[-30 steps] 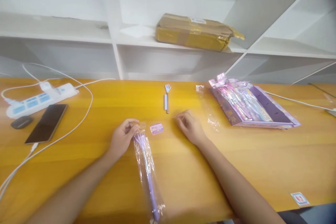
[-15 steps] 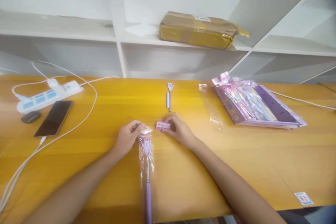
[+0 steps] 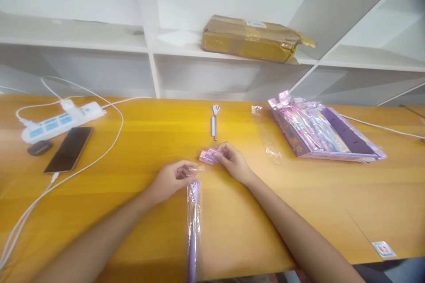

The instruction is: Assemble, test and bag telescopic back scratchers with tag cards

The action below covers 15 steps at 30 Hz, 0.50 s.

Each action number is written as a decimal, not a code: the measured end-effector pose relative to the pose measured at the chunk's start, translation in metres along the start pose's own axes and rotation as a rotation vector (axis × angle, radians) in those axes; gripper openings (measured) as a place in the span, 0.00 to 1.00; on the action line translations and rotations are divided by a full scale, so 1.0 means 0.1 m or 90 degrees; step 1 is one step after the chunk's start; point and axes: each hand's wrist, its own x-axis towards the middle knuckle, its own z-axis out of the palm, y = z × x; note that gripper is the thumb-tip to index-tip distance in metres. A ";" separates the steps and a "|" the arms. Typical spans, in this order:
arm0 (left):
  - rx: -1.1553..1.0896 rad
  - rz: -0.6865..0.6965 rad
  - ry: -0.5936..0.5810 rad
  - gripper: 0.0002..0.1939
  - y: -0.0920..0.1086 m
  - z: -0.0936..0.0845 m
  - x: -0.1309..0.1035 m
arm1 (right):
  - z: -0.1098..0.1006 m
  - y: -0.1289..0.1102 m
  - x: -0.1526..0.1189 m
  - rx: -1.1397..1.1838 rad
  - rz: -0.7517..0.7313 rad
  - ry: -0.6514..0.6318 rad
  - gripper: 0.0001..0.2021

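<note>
The purple hand-headed stick (image 3: 192, 252) lies lengthwise at the near side of the table (image 3: 239, 239), inside a clear sleeve (image 3: 198, 225); it looks slim and glossy, with a silvery shaft between head and handle. The left hand (image 3: 172, 181) pinches the sleeve's far end; that thin film could crumple or tear if tugged hard. The right hand's fingers grip a small purple card (image 3: 215, 154) overlapping a pinkish card (image 3: 206, 157); a loose pinch could let them slide apart. Beyond lies a pale-blue scratcher (image 3: 213, 126).
</note>
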 end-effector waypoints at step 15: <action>0.142 0.157 0.149 0.14 0.15 0.00 -0.04 | 0.07 -0.52 -0.10 0.004 -0.095 0.103 0.15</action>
